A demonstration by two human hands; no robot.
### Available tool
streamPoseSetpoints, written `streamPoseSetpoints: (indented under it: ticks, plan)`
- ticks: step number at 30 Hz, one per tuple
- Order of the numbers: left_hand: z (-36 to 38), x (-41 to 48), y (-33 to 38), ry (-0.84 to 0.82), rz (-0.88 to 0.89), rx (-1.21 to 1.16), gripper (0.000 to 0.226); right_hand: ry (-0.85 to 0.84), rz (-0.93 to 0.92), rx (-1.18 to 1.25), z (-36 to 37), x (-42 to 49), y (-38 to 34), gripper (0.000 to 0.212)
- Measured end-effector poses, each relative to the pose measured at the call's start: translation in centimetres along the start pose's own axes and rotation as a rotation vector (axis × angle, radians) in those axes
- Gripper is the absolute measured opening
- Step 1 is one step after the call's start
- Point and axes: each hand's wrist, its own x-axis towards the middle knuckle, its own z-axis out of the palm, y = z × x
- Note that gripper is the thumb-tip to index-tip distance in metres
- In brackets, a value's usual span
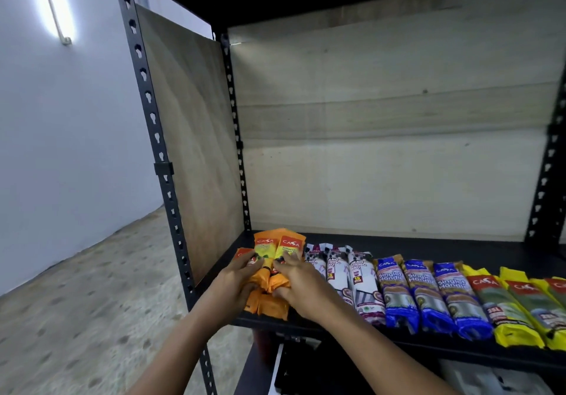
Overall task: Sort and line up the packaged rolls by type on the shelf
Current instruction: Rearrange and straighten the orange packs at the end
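Both hands are on the orange rolls [280, 249]. Left hand [237, 278] is curled round the left of the bunch with the thumb tucked low, and right hand [298, 284] is gripping from the other side, fingers over the top, thumb underneath. So I've got the whole orange cluster squeezed between my palms at the far left end of the shelf [428, 244], close to the side panel [196, 149].

And it's a cluster, not a row: two packs ride up on top and point back, one peeks out on the left, and more lie underneath nearer the front edge.

Look right and the rest looks sorted. The white drawstring rolls [358, 272] lie side by side just beside my right hand, then the blue rolls [422, 290], then the yellow rolls [502, 306], which run off the edge of view.

By my reckoning orange is the last group to tidy. The next move is to spread this pile flat, one pack beside another, lengthwise like the neighbours, front ends level with theirs. The wrappers look slippery and crinkly, so I'd ease them apart gently and avoid knocking the white packs.
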Motion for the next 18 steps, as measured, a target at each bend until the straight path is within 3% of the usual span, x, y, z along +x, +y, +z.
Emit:
streamPoseSetpoints:
  ticks: [8, 18]
  plan:
    - [3.1, 2.7, 6.2, 0.049, 0.088, -0.073, 0.055, 0.055, 0.067, -0.062, -4.1, -4.0, 4.9, 0.07]
    - [7.5, 4.3, 10.8, -0.028, 0.123, -0.135, 0.055, 0.002, 0.187, -0.117, -6.1, -7.5, 9.5, 0.07]
